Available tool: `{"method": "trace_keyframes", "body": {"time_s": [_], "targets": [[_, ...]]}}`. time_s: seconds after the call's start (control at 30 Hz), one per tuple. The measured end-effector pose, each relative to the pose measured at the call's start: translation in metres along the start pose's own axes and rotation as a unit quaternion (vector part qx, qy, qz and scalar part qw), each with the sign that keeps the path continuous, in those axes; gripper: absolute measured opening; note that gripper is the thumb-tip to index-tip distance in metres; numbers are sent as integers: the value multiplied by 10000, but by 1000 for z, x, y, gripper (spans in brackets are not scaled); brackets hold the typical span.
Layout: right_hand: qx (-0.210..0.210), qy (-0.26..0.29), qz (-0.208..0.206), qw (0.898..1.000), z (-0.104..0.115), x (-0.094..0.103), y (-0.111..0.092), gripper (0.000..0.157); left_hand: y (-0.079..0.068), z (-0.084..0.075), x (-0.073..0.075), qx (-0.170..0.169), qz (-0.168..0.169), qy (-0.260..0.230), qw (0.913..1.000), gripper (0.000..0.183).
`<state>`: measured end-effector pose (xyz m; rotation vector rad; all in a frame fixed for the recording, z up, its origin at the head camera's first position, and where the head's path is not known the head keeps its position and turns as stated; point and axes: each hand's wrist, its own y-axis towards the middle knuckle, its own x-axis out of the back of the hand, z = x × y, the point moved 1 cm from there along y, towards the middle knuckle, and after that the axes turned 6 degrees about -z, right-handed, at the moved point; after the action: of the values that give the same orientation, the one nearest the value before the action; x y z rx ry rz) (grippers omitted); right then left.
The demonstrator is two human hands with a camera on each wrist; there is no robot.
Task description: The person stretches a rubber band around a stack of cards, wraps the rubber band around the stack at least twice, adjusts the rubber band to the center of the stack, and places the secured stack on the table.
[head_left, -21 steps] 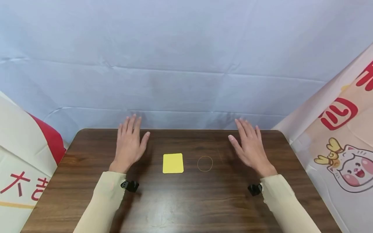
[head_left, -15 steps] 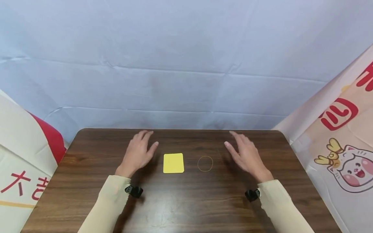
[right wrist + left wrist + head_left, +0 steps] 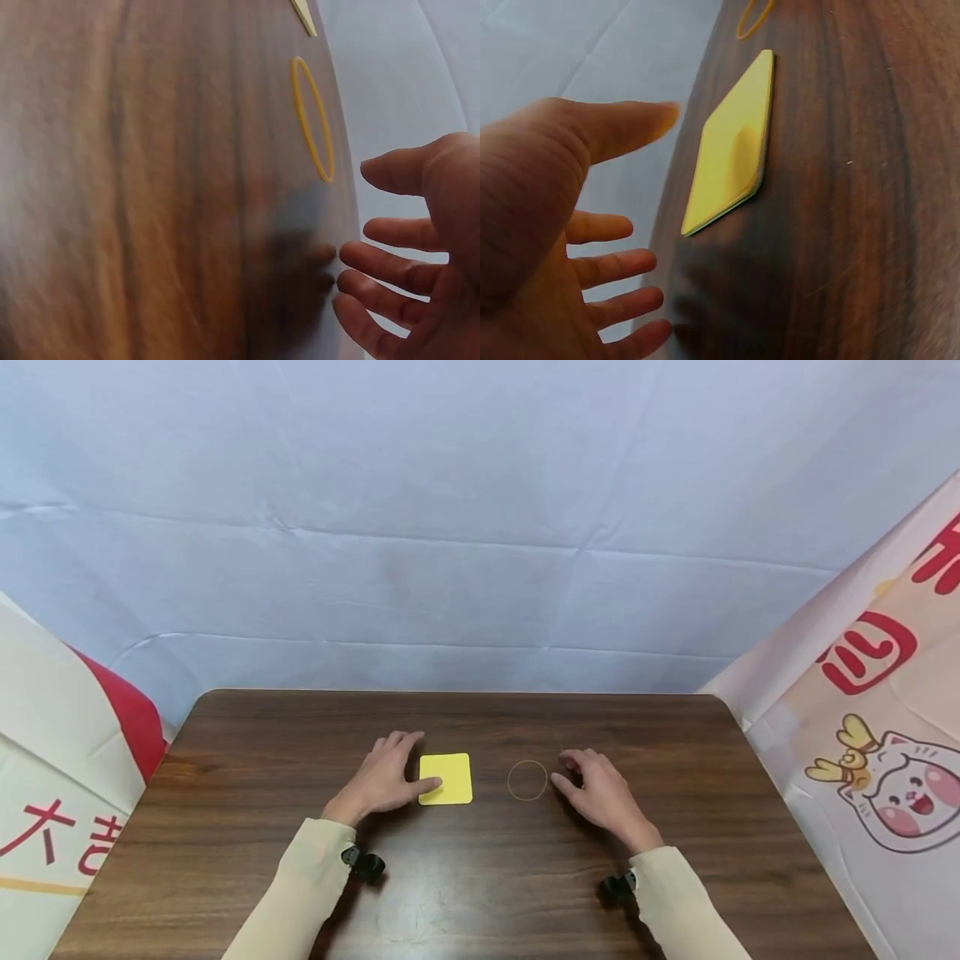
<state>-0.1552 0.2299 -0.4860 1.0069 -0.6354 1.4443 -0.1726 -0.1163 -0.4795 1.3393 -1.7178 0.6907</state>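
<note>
A flat yellow square card (image 3: 452, 770) with rounded corners lies on the table; its edge looks layered in the left wrist view. To its right lies a thin orange-yellow rubber band (image 3: 527, 781), spread in a circle. My left hand (image 3: 384, 774) hovers at the card's left side, thumb over the card and fingers spread; the left wrist view shows a gap between thumb and card (image 3: 731, 150). Beside the rubber band (image 3: 311, 120), on its right, is my right hand (image 3: 602, 793), its fingers loosely bent with nothing between them.
A dark wood-grain table (image 3: 480, 877) carries these things. Behind it hangs a pale cloth (image 3: 480, 527). Printed cloths border the left (image 3: 52, 777) and right (image 3: 900, 718) sides. Each wrist wears a small black camera.
Both hands have come down from the table's far edge and inward, the left to the yellow card, the right to the rubber band. Card and band have stayed in place.
</note>
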Motion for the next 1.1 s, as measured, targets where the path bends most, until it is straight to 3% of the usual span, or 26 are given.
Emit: {"method": "trace_keyframes", "body": {"time_s": [0.27,0.57,0.87,1.1], "targets": [[-60,-162,-66,9998,3,-13,2,44,3,-1,-11,-21,112,269,9996,97],[42,-169,3,9998,8,-19,8,43,7,-3,-12,-109,198,271,9994,87],[167,-74,29,9998,12,-23,13,24,11,-9,-10,-31,368,454,9983,80],[-287,-71,-1,9996,14,-23,21,7,19,-13,-7,175,636,515,9965,79]]}}
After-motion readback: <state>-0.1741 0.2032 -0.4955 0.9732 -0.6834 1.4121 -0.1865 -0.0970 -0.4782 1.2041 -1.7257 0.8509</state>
